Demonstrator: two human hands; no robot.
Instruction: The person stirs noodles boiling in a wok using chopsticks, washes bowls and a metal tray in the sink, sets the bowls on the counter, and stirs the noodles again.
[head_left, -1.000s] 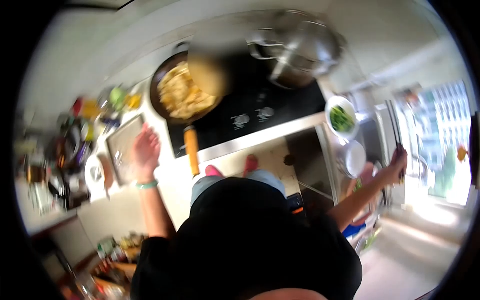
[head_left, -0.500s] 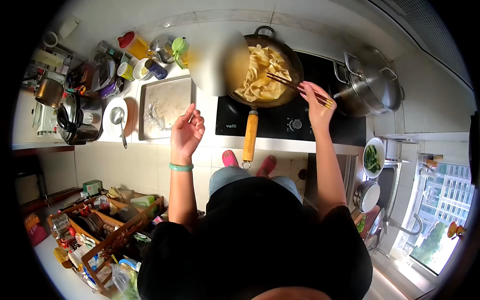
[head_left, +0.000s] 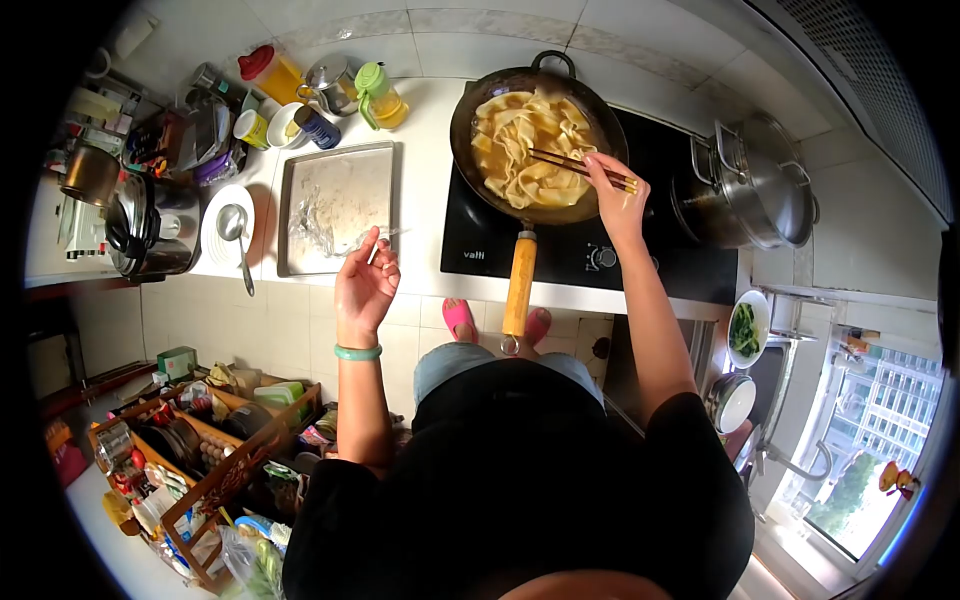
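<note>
My right hand [head_left: 623, 198] has the dark chopsticks [head_left: 570, 165] pinched between the fingers, their tips among the wide, pale noodles [head_left: 520, 185]. Those noodles lie in brownish liquid in the wok [head_left: 463, 150], at the upper center of the frame. The wok sits on the glossy black cooktop [head_left: 485, 240], its wooden handle [head_left: 520, 285] pointing down the frame, past the counter's front edge.

My left hand [head_left: 367, 290] is palm up, fingers loosely curled and not closed, near the lower right corner of the metal tray [head_left: 365, 175]. I can't tell whether its fingertips touch the clear film [head_left: 315, 225] that lies crumpled on the tray.

The white counter [head_left: 425, 115] runs leftward, holding a green-topped jug [head_left: 385, 105] above the tray and a white plate [head_left: 213, 240] with a metal spoon [head_left: 232, 222] to its left. At upper right stands a big steel pot [head_left: 765, 205]; below it, a white bowl [head_left: 762, 308] of greens [head_left: 743, 330]. A bright window [head_left: 860, 430] fills the right side. Pale tiles [head_left: 275, 325] cover the floor, and a crowded wooden rack [head_left: 235, 462] stands at lower left.
</note>
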